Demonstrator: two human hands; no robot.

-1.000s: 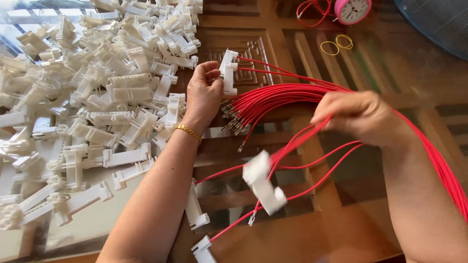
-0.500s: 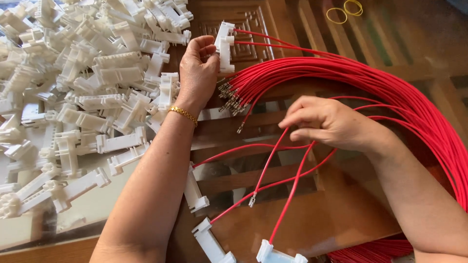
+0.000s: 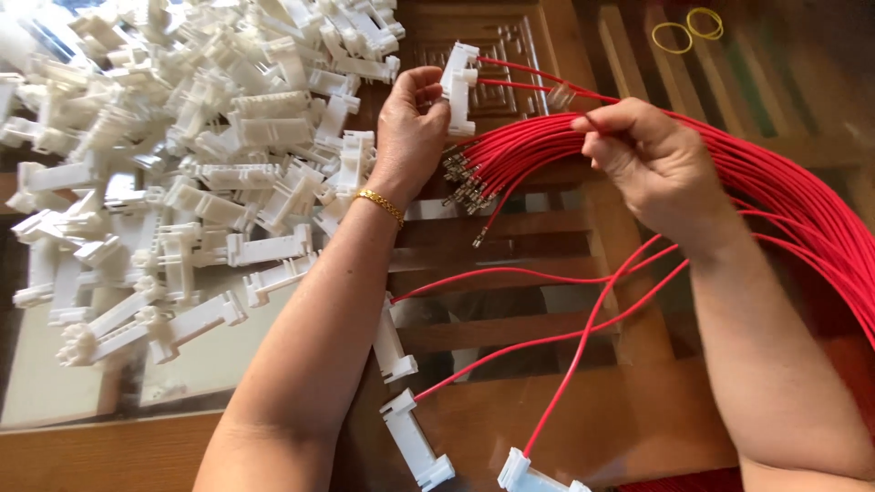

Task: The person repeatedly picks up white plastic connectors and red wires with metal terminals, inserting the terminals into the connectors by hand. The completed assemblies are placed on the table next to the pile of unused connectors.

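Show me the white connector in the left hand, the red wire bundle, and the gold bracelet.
white connector (image 3: 458,82), head view, middle of its plastic body.
red wire bundle (image 3: 784,196), head view, thick run of strands.
gold bracelet (image 3: 380,205), head view, chain across the left wrist.

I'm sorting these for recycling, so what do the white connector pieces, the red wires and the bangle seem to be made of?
White connector pieces: apparently moulded plastic, matt, with crisp ribs and slots.
Red wires: flexible glossy insulation, probably plastic or rubber, ending in small metallic-looking tips.
Bangle on the left wrist: gold-coloured, shiny, seemingly metal.
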